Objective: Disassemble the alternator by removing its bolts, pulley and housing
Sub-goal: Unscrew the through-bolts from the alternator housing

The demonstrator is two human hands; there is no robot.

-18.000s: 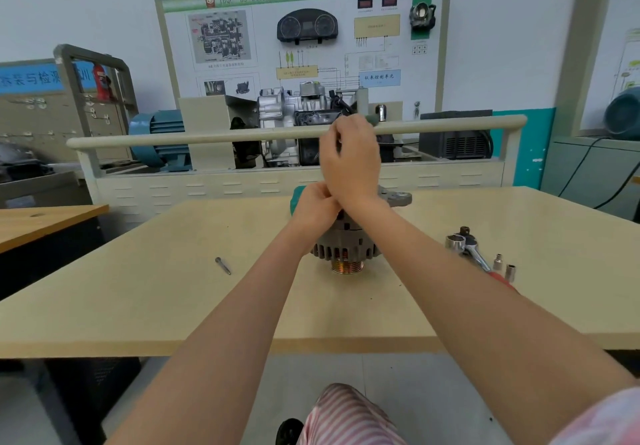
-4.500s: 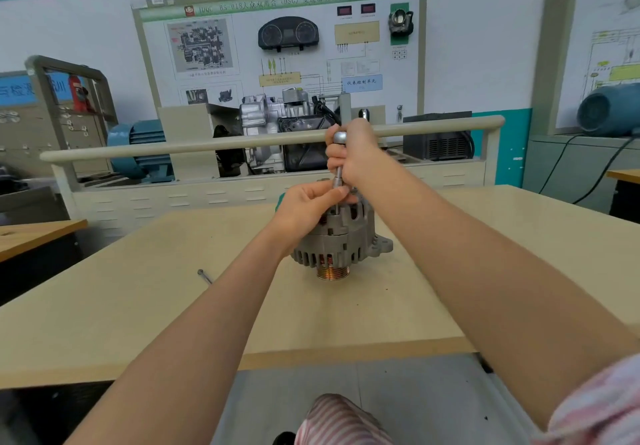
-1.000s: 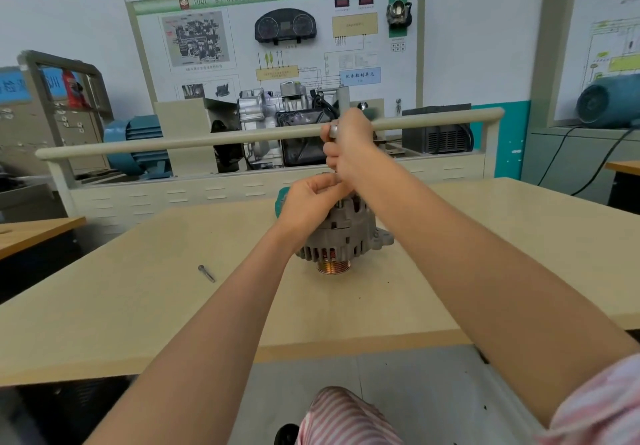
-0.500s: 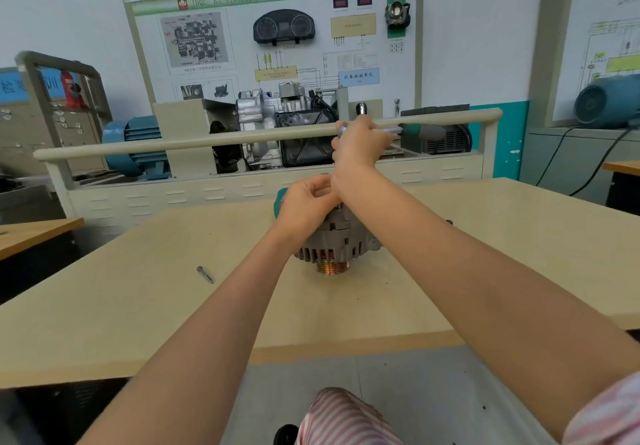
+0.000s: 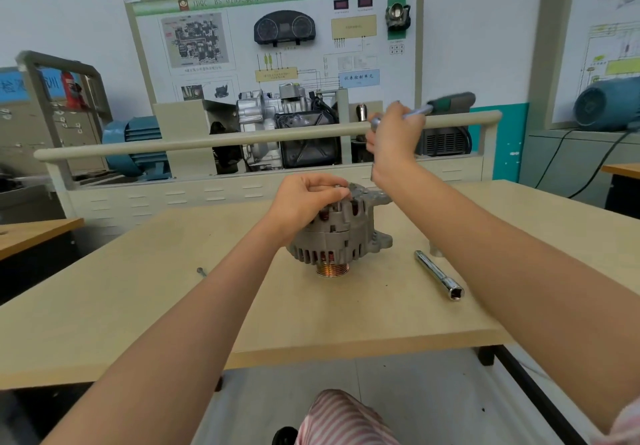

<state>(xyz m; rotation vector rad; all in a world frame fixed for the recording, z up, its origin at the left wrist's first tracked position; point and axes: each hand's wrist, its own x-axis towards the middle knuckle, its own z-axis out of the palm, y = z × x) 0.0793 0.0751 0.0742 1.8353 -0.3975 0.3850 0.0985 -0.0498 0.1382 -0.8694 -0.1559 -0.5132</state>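
"Where is the alternator [image 5: 341, 233]?"

"In the middle of the desk [image 5: 138, 306], standing up, with its pulley [image 5: 332, 269] pointing down. My left hand [image 5: 306, 199] pinches a bolt [image 5: 336, 186] on top. My right hand [image 5: 393, 136] holds the wrench [image 5: 434, 107] up high."

"What could go wrong?"

"I think it could tip, because it stands on that small pulley."

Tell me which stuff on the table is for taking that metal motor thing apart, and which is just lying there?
For the job: alternator, ratchet wrench in the right hand, left hand at a top bolt.

Lying about: long socket, loose bolt.
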